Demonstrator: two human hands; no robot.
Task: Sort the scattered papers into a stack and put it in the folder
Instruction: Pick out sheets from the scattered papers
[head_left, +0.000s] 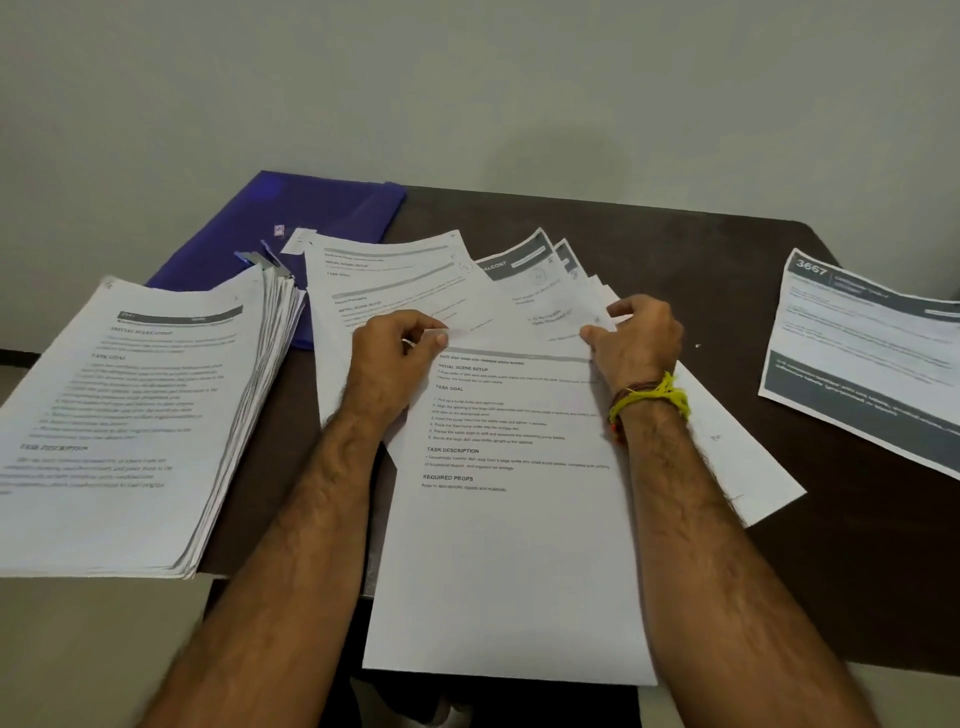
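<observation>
At the near middle of the dark table (675, 249), the left hand (395, 353) and right hand (636, 338) each pinch the top edge of a printed sheet (514, 545) lying over fanned loose papers (519, 280). A thick stack (135, 415) sits left, partly overlapping the purple folder (311, 218) at far left. Judging from this, sorting is roughly midway: the fanned papers and a stray sheet (862, 353) far right remain, and the folder is unfilled.

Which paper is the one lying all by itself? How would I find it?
Start at the dark table and go to its right edge, past the right hand with the yellow wrist thread. The lone sheet lies there, apart from the fanned papers in the middle. It alone shows a dark header with the big number 3667 and a dark band along its bottom.
</observation>
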